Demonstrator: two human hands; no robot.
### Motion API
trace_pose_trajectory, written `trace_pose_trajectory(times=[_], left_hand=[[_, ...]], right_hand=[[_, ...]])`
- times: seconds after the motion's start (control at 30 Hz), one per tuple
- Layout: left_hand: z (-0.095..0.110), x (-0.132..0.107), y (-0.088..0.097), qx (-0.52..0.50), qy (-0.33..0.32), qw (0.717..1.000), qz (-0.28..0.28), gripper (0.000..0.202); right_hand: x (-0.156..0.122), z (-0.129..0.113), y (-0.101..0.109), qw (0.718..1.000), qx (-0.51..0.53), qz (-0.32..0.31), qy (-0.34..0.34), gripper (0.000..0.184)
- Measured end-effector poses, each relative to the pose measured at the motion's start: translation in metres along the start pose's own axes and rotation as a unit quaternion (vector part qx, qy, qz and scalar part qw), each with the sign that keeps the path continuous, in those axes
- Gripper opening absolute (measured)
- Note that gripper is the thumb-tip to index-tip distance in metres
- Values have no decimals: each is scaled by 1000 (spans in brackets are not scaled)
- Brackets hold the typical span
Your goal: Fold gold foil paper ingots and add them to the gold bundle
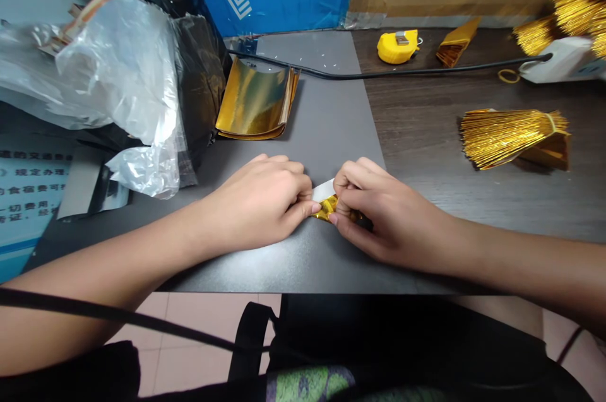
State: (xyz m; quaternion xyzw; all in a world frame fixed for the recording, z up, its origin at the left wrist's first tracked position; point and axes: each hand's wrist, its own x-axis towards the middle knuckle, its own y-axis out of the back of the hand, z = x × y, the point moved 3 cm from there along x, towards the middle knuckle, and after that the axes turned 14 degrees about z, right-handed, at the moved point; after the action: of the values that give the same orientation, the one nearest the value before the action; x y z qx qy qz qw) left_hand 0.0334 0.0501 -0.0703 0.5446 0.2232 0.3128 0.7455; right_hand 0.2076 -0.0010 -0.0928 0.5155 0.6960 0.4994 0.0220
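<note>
Head view, left hand, right hand pinching foil

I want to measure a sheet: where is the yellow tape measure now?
In the head view the yellow tape measure lies far back on the table, right of centre, just left of a folded gold packet.

Bright, even light from overhead puts a pale sheen on the grey mat below my left hand, soft shadows under my right hand, hot glints on the foil scrap and the gold sheets, while the wide lens bows the edges, all sharp.
</note>
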Motion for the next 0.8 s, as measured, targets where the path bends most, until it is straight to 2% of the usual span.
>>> trace_pose_trajectory(times=[0.37,0.8], left_hand=[[2,-2,0,8,74,997,22,23],[3,-4,-2,27,78,996,38,26]], right_hand=[[1,1,-2,1000,-1,12,-4,26],[1,1,-2,1000,-5,17,-12,26]])
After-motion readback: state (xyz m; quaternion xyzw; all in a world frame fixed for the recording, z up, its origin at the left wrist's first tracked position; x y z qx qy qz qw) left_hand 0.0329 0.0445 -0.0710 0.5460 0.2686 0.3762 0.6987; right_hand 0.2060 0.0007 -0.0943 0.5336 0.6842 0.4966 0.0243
